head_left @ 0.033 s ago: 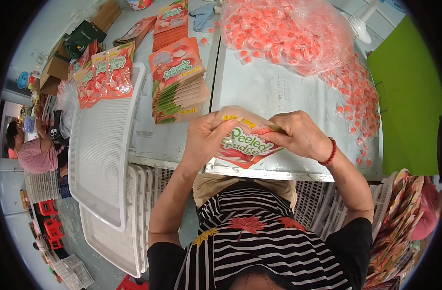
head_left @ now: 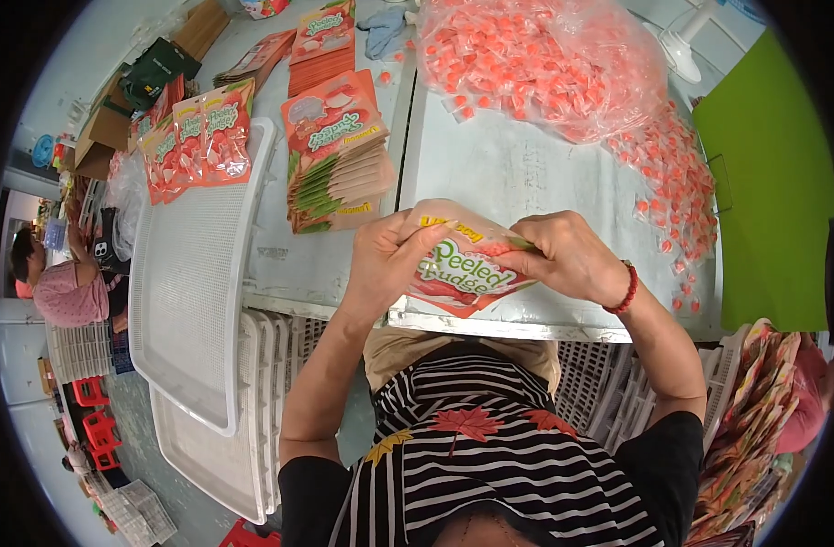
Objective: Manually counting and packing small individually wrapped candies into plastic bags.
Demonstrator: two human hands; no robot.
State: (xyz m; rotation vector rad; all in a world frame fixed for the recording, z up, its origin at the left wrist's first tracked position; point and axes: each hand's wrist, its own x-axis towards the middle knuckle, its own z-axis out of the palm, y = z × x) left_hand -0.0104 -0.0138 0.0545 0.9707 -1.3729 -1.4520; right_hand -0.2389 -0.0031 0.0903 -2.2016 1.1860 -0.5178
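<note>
Between my two hands, over the table's front edge, is a pink candy pouch (head_left: 463,273) with green lettering. My left hand (head_left: 387,262) pinches its upper left side, thumb across the front. On the other side, my right hand (head_left: 563,255) grips the upper right corner with fingers curled. The inside of the pouch is hidden from view. Beyond my left hand lies a fanned stack of flat pouches (head_left: 337,137). A large clear bag of small wrapped red candies (head_left: 545,64) rests at the back, and more loose candies (head_left: 668,187) spread down the right side.
A white perforated tray (head_left: 191,273) at the left carries several pouches (head_left: 203,137) at its far end. More trays (head_left: 212,447) are stacked below. A green panel (head_left: 763,182) borders the right side. At far left is another person (head_left: 71,287). A blue cloth (head_left: 382,34) lies at the back.
Almost nothing differs. Both hands keep their hold on the pouch, with only a very slight shift at the right hand.
</note>
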